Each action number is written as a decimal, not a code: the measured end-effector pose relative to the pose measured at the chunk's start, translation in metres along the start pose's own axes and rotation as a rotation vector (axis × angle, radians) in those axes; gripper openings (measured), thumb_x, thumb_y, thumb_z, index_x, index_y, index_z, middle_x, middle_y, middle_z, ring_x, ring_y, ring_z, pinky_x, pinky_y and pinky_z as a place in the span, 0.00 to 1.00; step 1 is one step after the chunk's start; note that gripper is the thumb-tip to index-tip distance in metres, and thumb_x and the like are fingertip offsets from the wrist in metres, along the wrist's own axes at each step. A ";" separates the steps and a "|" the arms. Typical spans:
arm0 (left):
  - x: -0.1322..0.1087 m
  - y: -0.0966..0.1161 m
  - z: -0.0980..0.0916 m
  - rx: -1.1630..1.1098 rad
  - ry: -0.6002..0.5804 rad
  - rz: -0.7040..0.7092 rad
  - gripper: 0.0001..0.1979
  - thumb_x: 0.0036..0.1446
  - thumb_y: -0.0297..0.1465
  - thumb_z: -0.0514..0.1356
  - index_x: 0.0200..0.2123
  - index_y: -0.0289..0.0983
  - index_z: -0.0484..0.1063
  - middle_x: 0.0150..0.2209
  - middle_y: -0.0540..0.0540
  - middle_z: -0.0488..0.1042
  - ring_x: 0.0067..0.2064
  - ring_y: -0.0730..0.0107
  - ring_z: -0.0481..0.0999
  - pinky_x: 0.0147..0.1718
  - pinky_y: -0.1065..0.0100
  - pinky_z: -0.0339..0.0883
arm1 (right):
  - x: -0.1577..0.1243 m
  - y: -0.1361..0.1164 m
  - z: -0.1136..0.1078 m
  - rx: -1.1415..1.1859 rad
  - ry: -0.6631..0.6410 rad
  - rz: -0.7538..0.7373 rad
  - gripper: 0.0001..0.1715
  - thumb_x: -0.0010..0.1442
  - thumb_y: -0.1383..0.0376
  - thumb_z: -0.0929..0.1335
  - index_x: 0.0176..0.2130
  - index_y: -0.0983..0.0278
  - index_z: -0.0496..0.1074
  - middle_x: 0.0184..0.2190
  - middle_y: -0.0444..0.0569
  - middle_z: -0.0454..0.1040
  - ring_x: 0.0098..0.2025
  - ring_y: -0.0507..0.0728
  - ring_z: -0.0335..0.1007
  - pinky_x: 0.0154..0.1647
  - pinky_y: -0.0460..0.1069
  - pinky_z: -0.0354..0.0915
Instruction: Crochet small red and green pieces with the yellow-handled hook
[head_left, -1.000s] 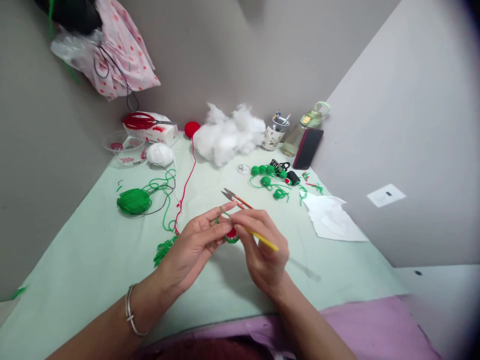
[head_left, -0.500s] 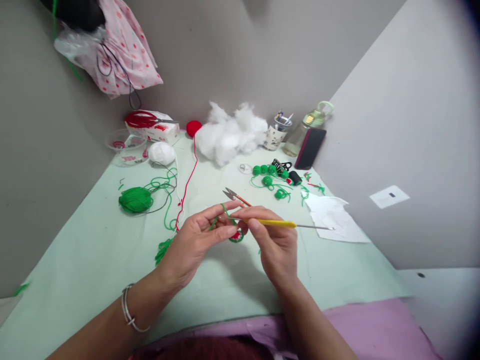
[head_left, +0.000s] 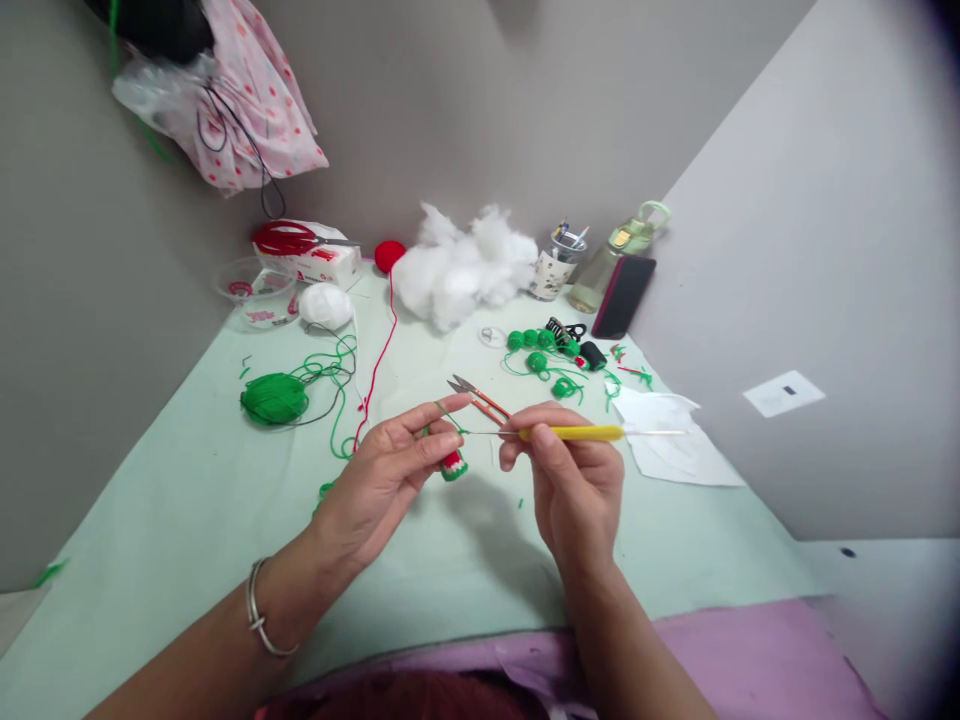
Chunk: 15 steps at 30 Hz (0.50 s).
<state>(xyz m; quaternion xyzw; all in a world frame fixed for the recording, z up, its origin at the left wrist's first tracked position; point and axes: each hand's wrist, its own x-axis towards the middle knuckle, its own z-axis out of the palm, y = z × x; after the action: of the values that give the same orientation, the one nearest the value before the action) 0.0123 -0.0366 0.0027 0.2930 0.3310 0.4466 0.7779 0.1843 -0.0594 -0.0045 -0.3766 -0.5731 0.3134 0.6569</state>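
Note:
My left hand [head_left: 394, 465] pinches a small crochet piece [head_left: 454, 465] in red, white and green, which hangs below the thumb. Green yarn runs over the raised index finger of that hand. In my right hand [head_left: 574, 480] is a crochet hook [head_left: 574, 433] with a yellow grip, gripped like a pen and lying nearly level. Its thin metal tip reaches left to the green yarn at the top of the piece; whether it sits in a loop is too small to tell. Orange-handled thread snips [head_left: 484, 402] lie on the table just behind the hands.
Left on the table lie a green yarn ball [head_left: 274, 399], a white yarn ball [head_left: 325, 305] and loose strands. Behind are a red yarn ball [head_left: 388, 256] and white stuffing [head_left: 465, 270]. Green crocheted balls [head_left: 536, 361], a phone [head_left: 624, 297], a bottle [head_left: 600, 280] and paper [head_left: 679, 440] are right.
My right hand has moved right with the hook, drawing its tip away from my left fingers. The crochet piece has turned and shows more of its red and white side.

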 end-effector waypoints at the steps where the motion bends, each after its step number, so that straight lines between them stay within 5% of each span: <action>1: -0.001 -0.001 0.001 0.021 0.005 0.027 0.21 0.53 0.29 0.75 0.52 0.39 0.84 0.30 0.52 0.75 0.34 0.72 0.69 0.40 0.69 0.64 | 0.000 0.001 0.001 0.012 -0.021 0.022 0.12 0.72 0.66 0.67 0.41 0.58 0.82 0.33 0.46 0.78 0.28 0.53 0.74 0.29 0.51 0.74; 4: -0.002 -0.009 0.003 0.056 0.024 0.109 0.23 0.54 0.30 0.75 0.54 0.40 0.83 0.30 0.52 0.76 0.36 0.71 0.71 0.43 0.67 0.65 | -0.006 0.006 0.006 -0.253 -0.105 -0.134 0.13 0.70 0.70 0.69 0.47 0.56 0.82 0.38 0.48 0.80 0.35 0.55 0.79 0.35 0.51 0.77; 8: -0.003 -0.016 0.005 -0.009 -0.007 0.072 0.25 0.57 0.32 0.74 0.58 0.41 0.81 0.32 0.51 0.76 0.38 0.70 0.72 0.46 0.67 0.65 | -0.017 0.011 0.010 -0.619 -0.111 -0.443 0.26 0.67 0.76 0.70 0.59 0.53 0.78 0.47 0.53 0.80 0.44 0.58 0.81 0.41 0.52 0.79; 15: -0.002 -0.012 0.008 -0.091 -0.046 -0.015 0.23 0.56 0.30 0.74 0.55 0.40 0.82 0.31 0.51 0.76 0.37 0.70 0.72 0.48 0.67 0.66 | -0.010 0.004 0.008 -0.425 -0.094 -0.319 0.21 0.69 0.73 0.69 0.54 0.53 0.81 0.43 0.50 0.81 0.42 0.57 0.80 0.40 0.52 0.77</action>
<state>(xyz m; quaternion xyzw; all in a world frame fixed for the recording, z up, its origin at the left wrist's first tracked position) 0.0237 -0.0447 -0.0010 0.2653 0.2944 0.4485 0.8012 0.1751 -0.0652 -0.0126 -0.3959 -0.7082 0.0956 0.5767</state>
